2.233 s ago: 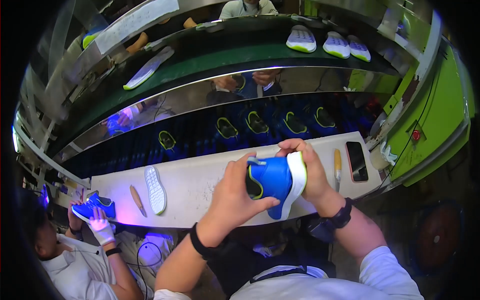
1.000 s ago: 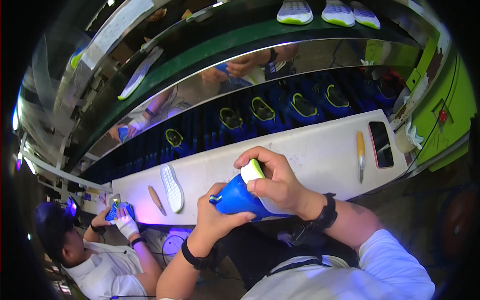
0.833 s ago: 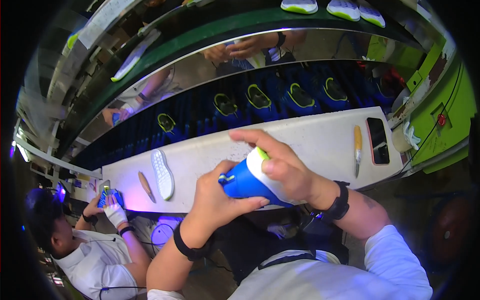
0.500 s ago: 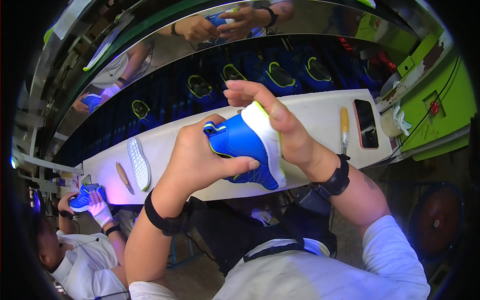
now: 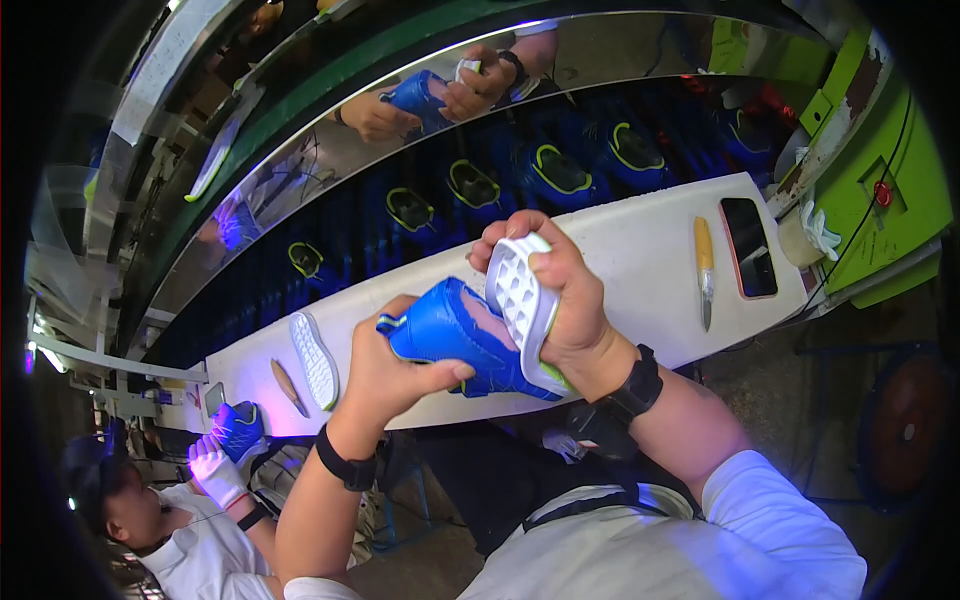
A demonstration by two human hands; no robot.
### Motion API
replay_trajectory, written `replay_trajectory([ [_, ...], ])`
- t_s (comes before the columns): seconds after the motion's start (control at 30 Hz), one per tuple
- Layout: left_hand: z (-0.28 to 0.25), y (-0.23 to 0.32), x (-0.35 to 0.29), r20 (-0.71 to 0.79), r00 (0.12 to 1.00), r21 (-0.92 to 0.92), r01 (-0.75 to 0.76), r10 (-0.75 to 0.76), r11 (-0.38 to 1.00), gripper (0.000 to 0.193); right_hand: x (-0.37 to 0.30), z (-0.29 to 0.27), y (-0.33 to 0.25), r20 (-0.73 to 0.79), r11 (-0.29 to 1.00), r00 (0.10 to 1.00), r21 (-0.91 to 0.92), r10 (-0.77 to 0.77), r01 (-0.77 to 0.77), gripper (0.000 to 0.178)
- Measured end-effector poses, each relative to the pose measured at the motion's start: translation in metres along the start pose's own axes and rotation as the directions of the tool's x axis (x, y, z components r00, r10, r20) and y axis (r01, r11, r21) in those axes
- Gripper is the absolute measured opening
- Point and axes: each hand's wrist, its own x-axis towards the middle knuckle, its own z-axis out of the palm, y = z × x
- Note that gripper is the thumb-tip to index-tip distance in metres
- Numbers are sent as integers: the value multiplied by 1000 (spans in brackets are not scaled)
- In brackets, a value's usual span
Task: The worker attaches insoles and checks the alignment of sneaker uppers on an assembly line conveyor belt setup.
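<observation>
My left hand (image 5: 385,375) grips a blue shoe upper (image 5: 450,340) near its heel, with the thumb along its side. A white sole (image 5: 523,290) with a patterned inner face is in my right hand (image 5: 570,290), fingers curled over its heel end. The sole stands away from the heel of the upper and a pale pinkish underside shows between them. Toward the toe the two parts still meet. Both are held above the white worktable (image 5: 640,235).
On the table lie a loose white sole (image 5: 315,360), a wooden-handled tool (image 5: 290,387), a yellow-handled knife (image 5: 705,270) and a phone (image 5: 748,248). Several blue shoes (image 5: 560,168) stand in the dark recess beyond. At left, a co-worker (image 5: 190,530) holds another blue shoe (image 5: 238,432).
My right hand has pulled the heel of the sole away from the upper, exposing its inner face. The co-worker's shoe has shifted, and the whole view has turned slightly.
</observation>
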Motion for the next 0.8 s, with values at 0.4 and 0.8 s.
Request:
replay_trajectory([
  [0.4, 49, 57, 3, 33, 976, 558, -196, 215, 806, 67, -21, 22, -63, 275, 678, 947, -729, 165, 94, 84],
  [0.8, 52, 26, -34, 286, 744, 631, -620, 603, 466, 77, -80, 21, -81, 595, 446, 792, -751, 136, 488, 79],
])
